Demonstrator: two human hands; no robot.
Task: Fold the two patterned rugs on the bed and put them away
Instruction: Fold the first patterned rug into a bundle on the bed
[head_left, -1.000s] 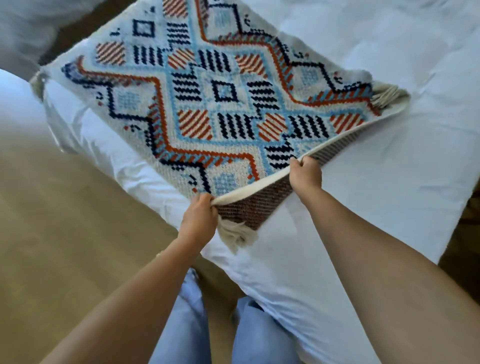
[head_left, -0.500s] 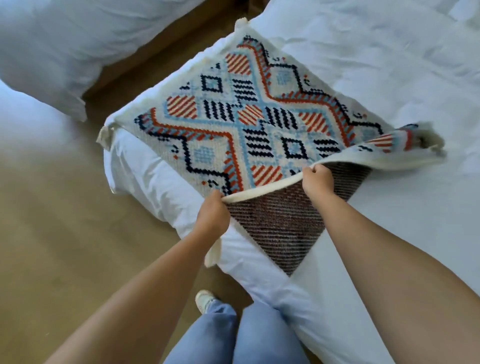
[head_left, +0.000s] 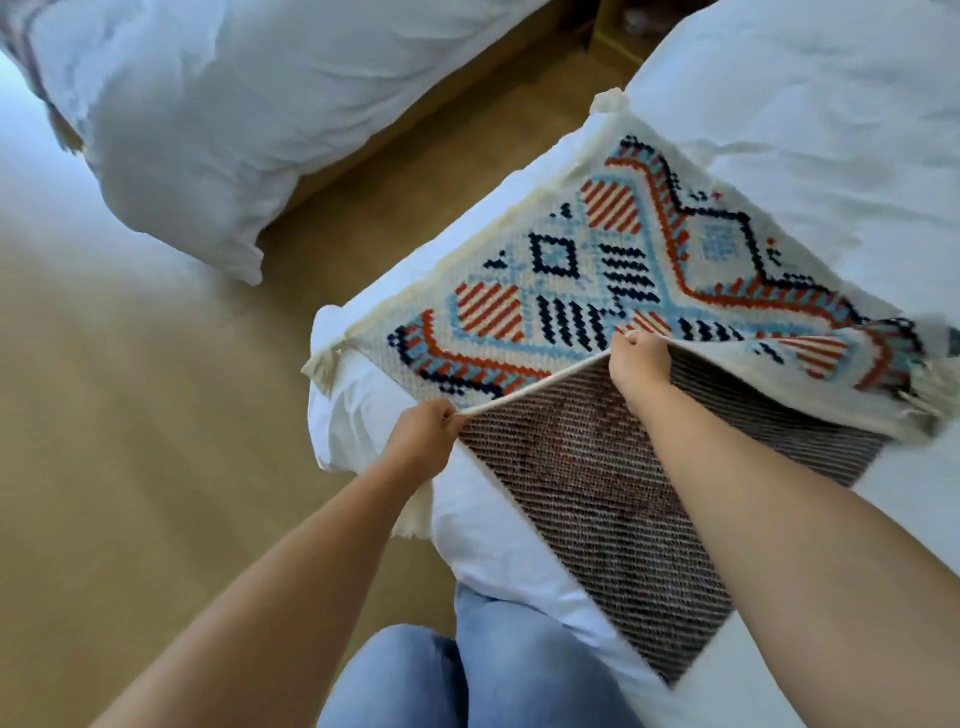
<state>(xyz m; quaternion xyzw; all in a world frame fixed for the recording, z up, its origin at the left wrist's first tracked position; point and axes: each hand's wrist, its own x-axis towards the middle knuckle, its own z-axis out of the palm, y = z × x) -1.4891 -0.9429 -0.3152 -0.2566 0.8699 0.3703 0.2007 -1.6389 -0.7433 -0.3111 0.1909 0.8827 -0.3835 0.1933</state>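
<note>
Both hands are pinching the cream edge of one patterned rug (head_left: 649, 270) and carrying it over the rest: the left hand (head_left: 423, 431) is closing its grip on the edge near the bed's corner, the right hand (head_left: 636, 361) is holding the same edge further along. That rug is lying on the white bed (head_left: 831, 104), pattern up on the far half, with its dark woven underside (head_left: 597, 493) showing nearest the person. Only one rug is clearly in view, so the first fold seems to be underway. Next, the lifted edge probably needs laying against the far tasselled edge, corners matched and flattened.
</note>
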